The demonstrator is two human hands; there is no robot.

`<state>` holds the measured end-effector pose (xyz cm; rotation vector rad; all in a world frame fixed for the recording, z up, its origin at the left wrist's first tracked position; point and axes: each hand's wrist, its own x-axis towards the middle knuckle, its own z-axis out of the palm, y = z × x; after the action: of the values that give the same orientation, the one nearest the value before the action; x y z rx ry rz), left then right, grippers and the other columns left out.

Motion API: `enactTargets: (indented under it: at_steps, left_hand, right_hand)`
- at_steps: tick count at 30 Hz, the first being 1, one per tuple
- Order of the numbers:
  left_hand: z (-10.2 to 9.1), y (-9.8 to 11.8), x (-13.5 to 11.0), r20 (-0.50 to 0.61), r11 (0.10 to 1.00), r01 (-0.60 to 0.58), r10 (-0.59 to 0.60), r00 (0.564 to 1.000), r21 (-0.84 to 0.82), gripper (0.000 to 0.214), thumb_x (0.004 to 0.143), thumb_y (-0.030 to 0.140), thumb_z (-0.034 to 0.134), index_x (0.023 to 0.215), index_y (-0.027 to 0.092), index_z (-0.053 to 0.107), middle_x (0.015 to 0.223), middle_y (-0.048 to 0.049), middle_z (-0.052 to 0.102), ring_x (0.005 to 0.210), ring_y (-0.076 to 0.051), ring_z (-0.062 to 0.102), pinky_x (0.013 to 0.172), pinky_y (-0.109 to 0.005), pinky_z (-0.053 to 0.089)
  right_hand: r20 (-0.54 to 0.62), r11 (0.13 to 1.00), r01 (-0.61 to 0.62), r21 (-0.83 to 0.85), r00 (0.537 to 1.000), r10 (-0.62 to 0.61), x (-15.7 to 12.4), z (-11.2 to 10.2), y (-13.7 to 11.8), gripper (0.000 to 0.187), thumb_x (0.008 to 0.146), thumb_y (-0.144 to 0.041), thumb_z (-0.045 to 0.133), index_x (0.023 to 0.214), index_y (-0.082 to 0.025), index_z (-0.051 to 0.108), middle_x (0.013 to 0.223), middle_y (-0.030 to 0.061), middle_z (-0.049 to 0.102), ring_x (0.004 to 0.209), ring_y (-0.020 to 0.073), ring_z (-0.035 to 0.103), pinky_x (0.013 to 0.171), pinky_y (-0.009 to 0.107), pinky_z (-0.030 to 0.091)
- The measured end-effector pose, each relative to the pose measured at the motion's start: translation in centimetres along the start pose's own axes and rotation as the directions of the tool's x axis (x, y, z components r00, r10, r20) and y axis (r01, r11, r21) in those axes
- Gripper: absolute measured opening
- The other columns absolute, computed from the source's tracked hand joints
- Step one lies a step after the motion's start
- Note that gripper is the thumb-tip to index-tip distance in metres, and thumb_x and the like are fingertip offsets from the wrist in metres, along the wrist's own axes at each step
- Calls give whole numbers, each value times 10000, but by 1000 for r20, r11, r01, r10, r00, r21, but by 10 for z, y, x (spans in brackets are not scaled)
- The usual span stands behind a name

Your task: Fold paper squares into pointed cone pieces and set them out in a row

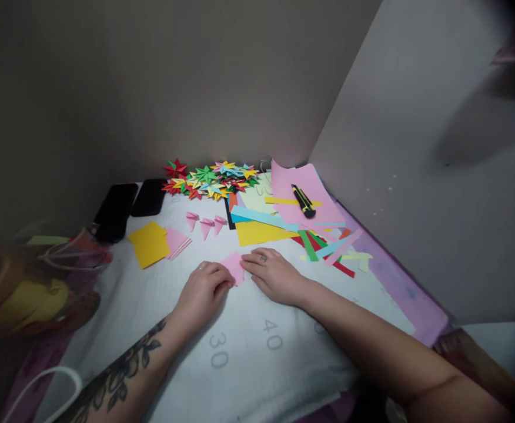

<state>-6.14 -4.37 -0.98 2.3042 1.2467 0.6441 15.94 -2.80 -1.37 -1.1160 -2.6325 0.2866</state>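
Note:
A small square of pink paper (234, 267) lies on the white mat between my hands. My left hand (205, 284) has its fingers curled and closed on the paper's left edge. With fingers stretched out and flat, my right hand (275, 275) touches the paper's right edge. Just beyond are several folded pink paper pieces (206, 227). To the left, a stack of yellow paper squares (149, 244) partly overlaps some pink paper sheets (177, 241).
Colourful folded paper stars (211, 179) are piled against the wall. A utility knife (304, 201) rests on a pink sheet (290, 176); paper strips (328, 249) lie scattered at right. Two black phones (149, 197) sit at back left. A yellow container in plastic (32, 299) stands left.

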Motion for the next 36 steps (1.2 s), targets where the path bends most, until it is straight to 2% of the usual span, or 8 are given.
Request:
enactTargets:
  at_steps: [4,8,14,20,26,31,36]
  left_hand:
    - [-1,1,0,4,1000,-1,1,1000,1,170,838,127,519,812,200,670,873,-37,676,864,-194,553,799,-349,434]
    - [-4,4,-1,19,1000,5,-5,1000,16,175,829,116,510,794,193,664,849,-44,665,852,-199,547,785,-346,432]
    - [-4,4,-2,18,999,25,-25,1000,32,168,849,158,497,812,179,659,837,-51,657,841,-197,547,794,-353,429]
    - [-2,2,0,-5,998,48,-48,999,40,189,874,209,469,819,185,649,844,-55,630,840,-200,546,784,-351,434]
    - [0,5,6,-35,988,137,-135,990,70,158,835,206,491,756,187,627,848,-50,599,827,-199,541,782,-354,439]
    - [2,8,11,-46,972,200,-196,980,121,146,815,213,492,718,195,598,829,-48,578,810,-205,539,733,-344,437]
    - [3,9,11,-38,965,218,-215,976,147,142,808,208,488,712,200,592,821,-43,571,815,-211,537,720,-344,431]
  right_hand:
    - [-13,999,39,-9,999,-39,-3,0,3,357,884,-178,500,1230,-204,588,1292,90,571,1217,281,411,1014,489,367]
    - [-29,987,161,12,987,-160,-7,-1,6,304,895,-208,512,1177,-233,623,1290,82,569,1251,274,380,1033,502,339]
    - [-18,952,293,87,956,-293,-6,-1,2,291,915,-189,475,1168,-208,616,1191,84,624,1129,208,487,989,426,394]
    - [-6,952,292,92,956,-293,-7,-1,2,312,888,-153,503,1168,-226,618,1184,92,614,1140,217,475,987,426,397]
    - [1,945,302,128,953,-304,-7,0,4,276,888,-150,507,1118,-228,638,1173,83,621,1118,204,502,975,413,406]
    - [-4,946,262,190,964,-266,-5,-2,3,233,884,-160,515,1077,-206,636,1159,90,633,1101,197,518,970,410,416]
    - [14,942,243,231,967,-253,-4,-4,1,353,862,-122,507,1206,-175,563,1140,97,641,1092,201,516,977,422,413]
